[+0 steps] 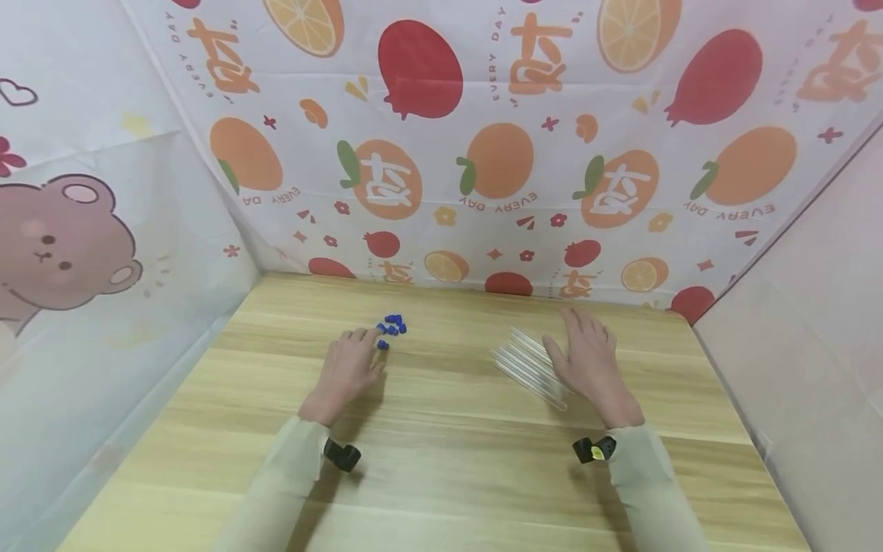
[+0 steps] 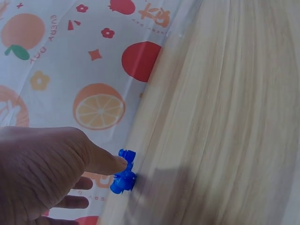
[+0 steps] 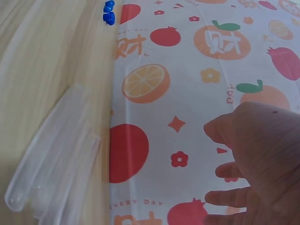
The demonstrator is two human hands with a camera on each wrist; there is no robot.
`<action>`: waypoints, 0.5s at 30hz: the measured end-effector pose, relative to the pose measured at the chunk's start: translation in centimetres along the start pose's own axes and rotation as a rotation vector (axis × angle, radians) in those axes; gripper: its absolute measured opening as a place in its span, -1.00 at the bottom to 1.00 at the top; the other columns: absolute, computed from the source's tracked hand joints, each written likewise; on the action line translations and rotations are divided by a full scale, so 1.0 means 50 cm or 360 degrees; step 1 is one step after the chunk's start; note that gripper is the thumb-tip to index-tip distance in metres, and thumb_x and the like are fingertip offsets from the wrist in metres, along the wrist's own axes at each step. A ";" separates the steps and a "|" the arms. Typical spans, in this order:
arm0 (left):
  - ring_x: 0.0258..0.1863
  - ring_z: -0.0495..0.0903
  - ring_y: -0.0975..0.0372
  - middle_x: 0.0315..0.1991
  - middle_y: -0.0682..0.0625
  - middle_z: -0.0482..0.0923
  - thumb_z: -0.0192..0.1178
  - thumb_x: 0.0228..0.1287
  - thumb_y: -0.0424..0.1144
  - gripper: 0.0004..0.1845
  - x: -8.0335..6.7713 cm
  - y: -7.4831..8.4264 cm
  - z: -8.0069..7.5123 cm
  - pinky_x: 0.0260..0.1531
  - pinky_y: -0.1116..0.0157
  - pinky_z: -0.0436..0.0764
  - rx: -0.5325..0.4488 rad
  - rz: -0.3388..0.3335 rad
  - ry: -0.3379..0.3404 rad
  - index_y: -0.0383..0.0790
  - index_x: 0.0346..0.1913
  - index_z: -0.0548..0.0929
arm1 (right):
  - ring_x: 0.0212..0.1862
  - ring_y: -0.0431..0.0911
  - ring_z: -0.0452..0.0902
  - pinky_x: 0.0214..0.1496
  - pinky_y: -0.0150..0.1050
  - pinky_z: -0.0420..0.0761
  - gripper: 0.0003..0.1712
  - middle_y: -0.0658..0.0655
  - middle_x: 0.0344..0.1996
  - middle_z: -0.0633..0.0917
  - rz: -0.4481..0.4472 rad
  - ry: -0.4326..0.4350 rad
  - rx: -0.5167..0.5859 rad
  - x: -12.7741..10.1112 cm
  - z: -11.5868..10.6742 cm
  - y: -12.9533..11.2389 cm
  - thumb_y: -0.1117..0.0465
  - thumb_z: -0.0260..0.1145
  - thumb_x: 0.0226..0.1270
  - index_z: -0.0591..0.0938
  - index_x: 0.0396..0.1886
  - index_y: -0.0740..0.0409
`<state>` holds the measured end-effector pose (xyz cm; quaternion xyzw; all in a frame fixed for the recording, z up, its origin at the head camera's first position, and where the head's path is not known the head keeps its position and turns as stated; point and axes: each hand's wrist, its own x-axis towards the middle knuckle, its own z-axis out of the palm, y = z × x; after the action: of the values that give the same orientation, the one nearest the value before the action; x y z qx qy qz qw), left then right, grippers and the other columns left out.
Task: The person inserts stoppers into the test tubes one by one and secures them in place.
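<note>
A small heap of blue caps (image 1: 392, 328) lies on the wooden table (image 1: 448, 445) left of centre. My left hand (image 1: 366, 341) rests flat beside it, one fingertip touching the nearest cap. The left wrist view shows that finger (image 2: 105, 161) against the blue caps (image 2: 124, 176). Several clear plastic tubes (image 1: 527, 364) lie side by side right of centre. My right hand (image 1: 582, 337) lies with straight fingers at their right side, its edge against them. In the right wrist view the tubes (image 3: 56, 159) lie left of the hand (image 3: 220, 164), which holds nothing, and the caps (image 3: 109, 12) show far off.
A fruit-printed cloth (image 1: 497, 153) hangs behind the table, a bear-printed one (image 1: 69, 245) on the left and a plain sheet (image 1: 814, 322) on the right. Bare wood stretches between the two hands and toward the near edge. A small black camera sits on each wrist.
</note>
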<state>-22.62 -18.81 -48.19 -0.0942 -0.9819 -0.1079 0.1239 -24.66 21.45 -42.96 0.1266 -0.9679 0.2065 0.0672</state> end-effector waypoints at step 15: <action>-0.05 0.65 -0.17 0.00 -0.31 0.70 0.42 0.21 -0.32 -0.57 0.034 -0.046 0.018 -0.07 -0.13 0.67 -0.0077 0.0135 0.0015 -0.34 0.13 0.62 | 0.50 0.35 0.15 0.47 0.43 0.12 -0.25 0.41 0.48 0.32 -0.0048 0.0044 -0.0027 -0.002 -0.019 0.000 -0.06 0.12 0.54 0.22 0.53 0.26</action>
<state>-24.94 -20.51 -49.02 -0.1381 -0.9736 -0.1267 0.1306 -24.51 21.87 -42.13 0.1377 -0.9666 0.1990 0.0847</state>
